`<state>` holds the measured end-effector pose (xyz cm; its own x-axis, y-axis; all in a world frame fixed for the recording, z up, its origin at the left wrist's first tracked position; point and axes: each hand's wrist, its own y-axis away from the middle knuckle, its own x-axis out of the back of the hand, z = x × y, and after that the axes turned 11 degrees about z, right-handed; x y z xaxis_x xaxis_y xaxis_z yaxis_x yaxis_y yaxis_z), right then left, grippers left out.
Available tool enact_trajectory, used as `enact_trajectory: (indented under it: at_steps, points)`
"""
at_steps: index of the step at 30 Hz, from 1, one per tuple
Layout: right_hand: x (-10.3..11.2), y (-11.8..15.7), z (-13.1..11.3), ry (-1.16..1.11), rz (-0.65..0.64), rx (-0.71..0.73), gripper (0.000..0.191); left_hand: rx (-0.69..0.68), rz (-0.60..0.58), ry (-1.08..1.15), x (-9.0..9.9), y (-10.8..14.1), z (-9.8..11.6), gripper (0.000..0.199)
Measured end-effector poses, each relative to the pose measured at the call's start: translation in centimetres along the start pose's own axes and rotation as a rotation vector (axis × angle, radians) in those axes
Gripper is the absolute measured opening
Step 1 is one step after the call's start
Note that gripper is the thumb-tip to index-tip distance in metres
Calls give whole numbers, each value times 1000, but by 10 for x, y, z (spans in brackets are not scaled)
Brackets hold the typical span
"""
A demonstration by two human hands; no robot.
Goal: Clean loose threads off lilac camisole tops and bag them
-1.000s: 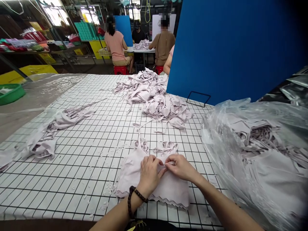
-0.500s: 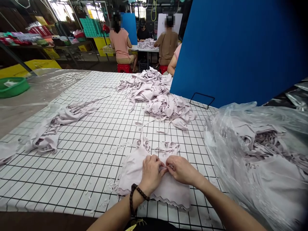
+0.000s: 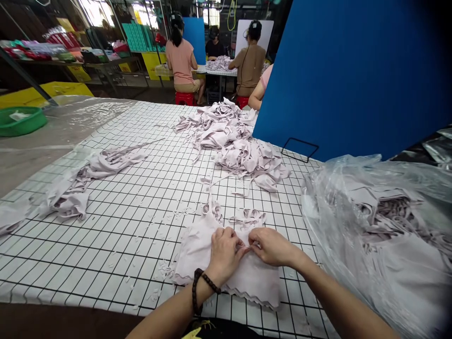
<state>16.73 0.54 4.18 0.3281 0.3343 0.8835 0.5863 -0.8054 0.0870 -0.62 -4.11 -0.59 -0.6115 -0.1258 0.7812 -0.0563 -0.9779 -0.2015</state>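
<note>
Left hand (image 3: 224,249) and right hand (image 3: 270,246) meet with narrow, pinching fingertips on the upper middle of a pale lilac strappy garment (image 3: 259,282). It lies flat on the grid-patterned table cover (image 3: 106,249), wavy hem toward the person, gathered straps (image 3: 252,217) at the far end. What exactly the fingertips grip is too small to tell. The spreading-out looks done; the work at the pinch seems unfinished. Small pale scraps (image 3: 154,294) lie beside it. Beyond, a crumpled garment heap (image 3: 243,155) looks unsorted, as does the bunched cloth (image 3: 106,165) at left. At right, a clear plastic bag (image 3: 318,207) holds layered garments (image 3: 406,259), apparently finished ones.
</note>
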Motion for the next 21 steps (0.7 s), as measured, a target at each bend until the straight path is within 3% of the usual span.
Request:
enact_trajectory:
  at_steps: [4, 8, 13, 16, 19, 21]
  points:
    - [18, -18, 14, -51, -67, -19, 25, 8, 41, 19, 1, 2, 0, 20]
    - [28, -43, 46, -50, 12, -98, 33, -17, 119, 44, 7, 9, 1, 33]
    - [37, -67, 73, 77, 27, -249, 21, -98, -27, 150, 15, 20, -5, 25]
    - [39, -87, 53, 109, 154, -305, 19, -80, -41, 276, 24, 21, -7, 27]
    - [25, -125, 11, -184, 229, -316, 13, 26, -39, 508, 35, 17, -12, 23]
    - [6, -156, -15, -355, 216, -445, 20, 192, -53, 720, 38, 14, -20, 24]
